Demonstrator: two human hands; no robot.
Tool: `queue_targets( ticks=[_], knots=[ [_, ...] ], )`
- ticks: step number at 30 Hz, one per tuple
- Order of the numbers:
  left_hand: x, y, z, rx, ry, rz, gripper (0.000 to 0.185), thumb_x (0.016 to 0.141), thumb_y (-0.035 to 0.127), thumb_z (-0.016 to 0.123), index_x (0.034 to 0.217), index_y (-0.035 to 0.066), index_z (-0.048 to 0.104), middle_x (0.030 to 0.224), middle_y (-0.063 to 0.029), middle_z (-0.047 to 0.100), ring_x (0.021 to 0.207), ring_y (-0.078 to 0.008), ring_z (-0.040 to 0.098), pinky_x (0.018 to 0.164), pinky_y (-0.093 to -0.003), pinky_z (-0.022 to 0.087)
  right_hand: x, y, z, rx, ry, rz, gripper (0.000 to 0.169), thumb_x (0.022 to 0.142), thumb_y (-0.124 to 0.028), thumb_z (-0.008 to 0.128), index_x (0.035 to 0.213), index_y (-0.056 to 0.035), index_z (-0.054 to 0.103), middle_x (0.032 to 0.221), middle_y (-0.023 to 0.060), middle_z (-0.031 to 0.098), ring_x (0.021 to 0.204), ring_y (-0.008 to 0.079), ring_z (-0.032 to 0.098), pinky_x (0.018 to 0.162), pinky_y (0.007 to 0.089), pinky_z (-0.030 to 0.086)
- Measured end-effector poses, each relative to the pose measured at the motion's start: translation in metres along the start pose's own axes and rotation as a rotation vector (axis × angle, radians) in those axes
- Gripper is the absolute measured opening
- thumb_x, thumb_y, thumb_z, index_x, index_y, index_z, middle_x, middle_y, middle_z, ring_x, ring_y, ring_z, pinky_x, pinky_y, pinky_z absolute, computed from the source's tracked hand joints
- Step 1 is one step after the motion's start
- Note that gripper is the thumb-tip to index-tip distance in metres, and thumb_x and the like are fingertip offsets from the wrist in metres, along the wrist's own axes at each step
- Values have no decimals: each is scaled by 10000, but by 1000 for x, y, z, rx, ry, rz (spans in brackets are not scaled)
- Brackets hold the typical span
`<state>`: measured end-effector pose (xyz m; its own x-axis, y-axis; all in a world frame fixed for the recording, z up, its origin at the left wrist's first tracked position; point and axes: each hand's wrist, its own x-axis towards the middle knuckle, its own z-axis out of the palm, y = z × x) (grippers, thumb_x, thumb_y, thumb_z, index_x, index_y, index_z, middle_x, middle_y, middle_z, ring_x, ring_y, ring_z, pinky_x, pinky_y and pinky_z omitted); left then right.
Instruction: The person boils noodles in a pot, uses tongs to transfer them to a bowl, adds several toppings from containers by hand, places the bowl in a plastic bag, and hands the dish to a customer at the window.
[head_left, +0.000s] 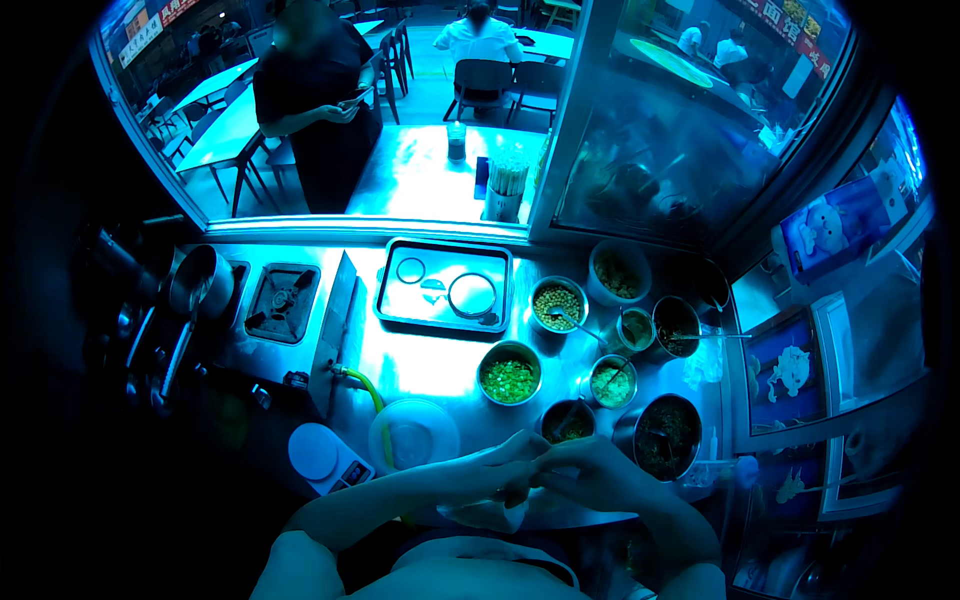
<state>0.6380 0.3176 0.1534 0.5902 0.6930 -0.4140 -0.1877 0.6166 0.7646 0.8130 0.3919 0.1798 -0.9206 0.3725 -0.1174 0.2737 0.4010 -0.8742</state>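
My left hand (504, 469) and my right hand (586, 466) meet in front of my body, above the near edge of the steel counter (420, 360). Their fingertips come together, and whatever may be pinched between them is too dark to tell. Just below hangs or lies a pale, thin thing (484, 516), perhaps a plastic bag, partly hidden by my left hand. Beyond the fingers stands a steel pot of dark chopped food (568, 429) with a spoon in it. A larger dark pot (666, 439) is to the right, and a container of chopped greens (510, 379) farther out.
Leftward are a kitchen scale (330, 459), a pale round lid or bowl (414, 435), a yellow hose (367, 381) and a gas burner (281, 301). A metal tray (444, 289) lies under the window. Several containers, one of beans (557, 306), fill the right. A person (315, 105) stands outside.
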Motion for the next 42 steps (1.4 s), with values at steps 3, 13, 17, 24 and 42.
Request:
queue_targets(
  ticks=[3, 13, 17, 24, 42],
  knots=[
    [-35, 60, -1, 172, 32, 81, 488, 855, 180, 438, 1240, 80, 156, 864, -143, 522, 723, -134, 527, 588, -254, 414, 77, 15, -87, 183, 513, -165, 83, 778, -70, 544, 825, -4, 563, 778, 78, 571, 680, 131, 591, 598, 230, 478],
    [-50, 112, -62, 383, 645, 367, 388, 820, 30, 459, 1153, 41, 260, 910, -160, 516, 836, -173, 546, 706, -288, 460, 430, 273, -156, -85, 1028, 632, 290, 728, -204, 561, 951, -29, 499, 913, 173, 560, 879, 269, 551, 712, 387, 439],
    [-42, 115, -111, 355, 855, 288, 318, 833, 44, 399, 1137, 32, 305, 873, -105, 503, 772, -198, 518, 707, -325, 433, 467, 294, -161, -308, 1189, 633, 203, 766, -244, 527, 869, -70, 516, 818, 127, 583, 766, 282, 579, 649, 399, 451],
    [-31, 139, -200, 433, 962, 433, 358, 810, 7, 462, 1119, 52, 286, 839, -140, 529, 774, -163, 568, 647, -249, 464, 456, 297, -187, -580, 1264, 303, 173, 805, -250, 466, 848, -89, 512, 914, 137, 519, 805, 267, 549, 626, 398, 447],
    [-48, 160, -236, 402, 1125, 684, 329, 803, 30, 449, 1108, 30, 326, 741, -82, 545, 662, -92, 522, 597, -207, 418, 325, 308, -12, -166, 282, -36, 126, 822, -136, 450, 907, -43, 448, 845, 149, 540, 734, 331, 536, 607, 386, 423]
  ],
)
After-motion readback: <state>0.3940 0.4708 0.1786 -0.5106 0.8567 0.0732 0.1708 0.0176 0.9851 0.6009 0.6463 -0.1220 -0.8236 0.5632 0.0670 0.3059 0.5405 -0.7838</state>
